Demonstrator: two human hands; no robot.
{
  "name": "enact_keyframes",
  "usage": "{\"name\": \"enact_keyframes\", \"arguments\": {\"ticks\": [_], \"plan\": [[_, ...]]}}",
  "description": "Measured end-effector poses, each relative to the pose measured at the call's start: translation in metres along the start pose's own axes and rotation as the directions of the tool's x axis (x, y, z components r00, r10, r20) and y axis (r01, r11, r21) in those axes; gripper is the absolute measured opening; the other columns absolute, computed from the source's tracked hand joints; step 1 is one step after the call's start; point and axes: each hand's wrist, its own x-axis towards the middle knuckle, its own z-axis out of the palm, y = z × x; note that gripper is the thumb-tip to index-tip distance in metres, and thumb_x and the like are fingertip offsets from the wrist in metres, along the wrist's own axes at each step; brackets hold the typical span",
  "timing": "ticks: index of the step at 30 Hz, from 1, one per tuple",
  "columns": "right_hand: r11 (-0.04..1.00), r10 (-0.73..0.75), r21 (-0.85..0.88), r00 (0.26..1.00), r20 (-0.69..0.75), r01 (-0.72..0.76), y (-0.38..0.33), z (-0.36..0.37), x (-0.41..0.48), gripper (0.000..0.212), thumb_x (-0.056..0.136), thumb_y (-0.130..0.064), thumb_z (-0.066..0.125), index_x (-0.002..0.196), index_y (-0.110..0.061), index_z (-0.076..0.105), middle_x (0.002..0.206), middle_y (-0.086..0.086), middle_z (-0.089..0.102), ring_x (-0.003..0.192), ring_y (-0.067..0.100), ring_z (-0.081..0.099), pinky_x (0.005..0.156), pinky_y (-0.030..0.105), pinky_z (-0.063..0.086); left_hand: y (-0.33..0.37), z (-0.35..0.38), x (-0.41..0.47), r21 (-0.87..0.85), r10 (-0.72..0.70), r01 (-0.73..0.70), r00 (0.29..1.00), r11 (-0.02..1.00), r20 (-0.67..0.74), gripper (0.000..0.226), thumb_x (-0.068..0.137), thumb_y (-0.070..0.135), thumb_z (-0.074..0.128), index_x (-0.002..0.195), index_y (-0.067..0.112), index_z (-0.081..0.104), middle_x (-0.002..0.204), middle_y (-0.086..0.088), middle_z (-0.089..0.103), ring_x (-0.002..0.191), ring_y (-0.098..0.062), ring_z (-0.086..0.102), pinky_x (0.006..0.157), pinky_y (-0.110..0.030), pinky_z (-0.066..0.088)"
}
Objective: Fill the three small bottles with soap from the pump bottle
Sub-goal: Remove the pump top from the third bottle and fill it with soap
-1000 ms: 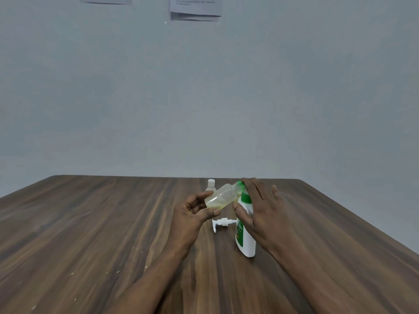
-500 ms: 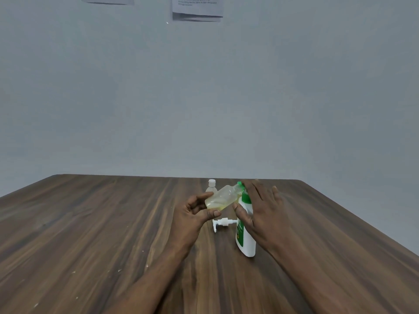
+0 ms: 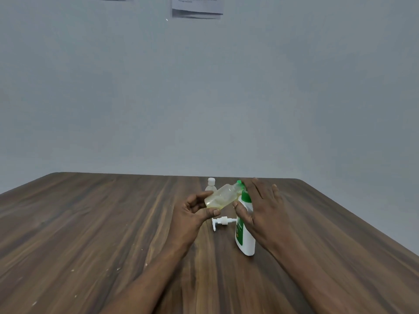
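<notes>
Scarcely anything has moved since a second ago: both hands and both bottles keep the pose they had then. Nearest on the counter (image 3: 90, 223) is the foot of the white pump bottle (image 3: 246, 239), which stands leaning a little. The right hand (image 3: 263, 207) clasps its shoulder, with the thumb on the front face and the fingers lying nearly straight up the back and over the green neck. Just left of it, the left hand (image 3: 192, 214) has curled fingers and thumb round the lower body of a clear small bottle (image 3: 221, 197). That bottle is held off the counter and tilted, its mouth up against the green neck and pale yellow soap pooled along its low side; whether any is flowing I cannot tell. It looks light and thin-walled and would probably dent under a hard squeeze and turn slippery if soap runs down it, so a gentle wrap low on the body seems the safest hold. The pump bottle looks stiffer and heavier and is best steadied at the shoulder. Beneath the hands the unscrewed pump head (image 3: 221, 222) lies on its side. Behind them stands a capped small bottle (image 3: 211, 183), and a third is not in view. Farthest off, paper sheets (image 3: 196, 6) hang on the grey wall.
</notes>
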Motion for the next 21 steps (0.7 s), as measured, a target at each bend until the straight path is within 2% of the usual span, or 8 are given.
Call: {"name": "enact_keyframes", "arguments": {"ticks": [3,7,16,21], "plan": [[1.000,-0.003,0.003,1.000,-0.011,0.003,-0.0014,-0.0001,-0.0004,0.056,0.091,-0.052,0.046,0.135,-0.018,0.050,0.133,-0.005,0.055,0.123,0.012,0.048,0.108,0.056,0.038,0.0007,0.0006,0.0013,-0.004,0.006,-0.006,1.000,1.000,0.005,0.046,0.074,-0.012,0.078,0.116,0.005,0.069,0.107,-0.006,0.077,0.100,-0.018,0.074,0.076,-0.022,0.059],[0.999,0.030,0.017,0.999,0.010,-0.030,-0.0023,0.0001,0.0026,0.067,0.090,-0.059,0.043,0.142,-0.017,0.046,0.140,-0.006,0.051,0.132,0.012,0.043,0.111,0.055,0.034,0.0027,0.0005,0.0047,-0.008,0.028,-0.028,1.000,1.000,0.005,0.046,0.074,-0.009,0.079,0.116,0.007,0.070,0.108,-0.006,0.077,0.103,-0.019,0.073,0.078,-0.024,0.059],[1.000,0.005,-0.031,0.999,0.038,-0.004,0.0021,0.0013,-0.0009,0.054,0.093,-0.052,0.042,0.137,-0.020,0.050,0.135,-0.006,0.054,0.125,0.016,0.052,0.112,0.054,0.033,-0.0022,-0.0010,0.0019,0.013,0.009,-0.010,1.000,1.000,0.007,0.046,0.072,-0.013,0.079,0.114,0.004,0.070,0.106,-0.007,0.078,0.100,-0.021,0.074,0.073,-0.022,0.059],[0.999,0.032,-0.004,0.999,0.026,-0.032,0.0012,0.0024,0.0015,0.062,0.093,-0.058,0.042,0.141,-0.020,0.046,0.139,-0.008,0.050,0.133,0.013,0.044,0.114,0.052,0.030,-0.0002,0.0003,0.0047,0.008,0.031,-0.031,0.999,0.999,0.007,0.046,0.074,-0.010,0.079,0.116,0.004,0.070,0.108,-0.008,0.077,0.102,-0.021,0.074,0.076,-0.023,0.059]]}}
